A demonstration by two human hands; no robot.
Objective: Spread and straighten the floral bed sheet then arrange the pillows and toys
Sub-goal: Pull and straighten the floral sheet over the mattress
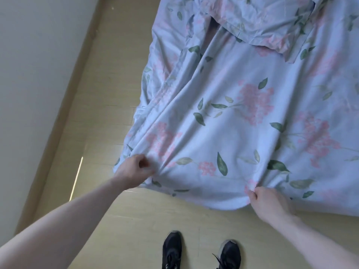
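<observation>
The pale blue floral bed sheet with pink blossoms and green leaves covers the bed from the middle to the right of the view. Long creases run from its near edge towards the far left. My left hand grips a bunch of the sheet at the near left corner. My right hand pinches the near edge further right, and the cloth sags between the two hands. A pillow in the same floral cloth lies at the far end of the bed. No toys are in sight.
A beige tiled floor runs along the bed's left side and in front of it. A white wall with a skirting board closes the left. My two black shoes stand on the floor just before the bed.
</observation>
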